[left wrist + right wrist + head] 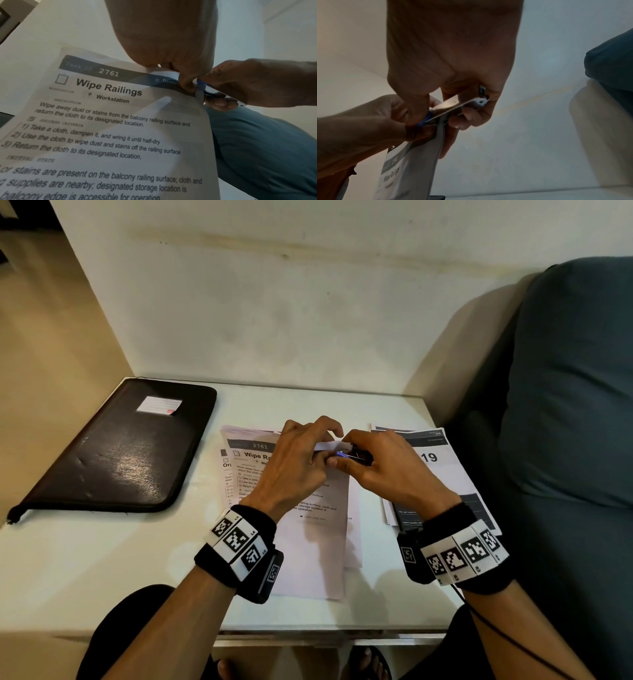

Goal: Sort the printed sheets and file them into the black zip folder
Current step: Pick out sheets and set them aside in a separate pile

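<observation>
A stack of printed sheets (310,546) headed "Wipe Railings" (109,121) lies mid-table with its top right corner lifted. My left hand (308,460) pinches that corner between thumb and fingers (187,85). My right hand (373,467) grips a small metal stapler with a blue tip (356,455), whose mouth sits over the same corner (452,107). The sheet edge (412,166) hangs below both hands in the right wrist view. The black zip folder (120,450) lies closed at the table's left, a white label on its cover.
A second pile of printed sheets (445,470) with a large "19" lies under my right forearm. A blue-grey sofa cushion (575,405) borders the white table (120,570) on the right, and a wall stands behind. More sheets (226,474) stick out under the stack's left edge.
</observation>
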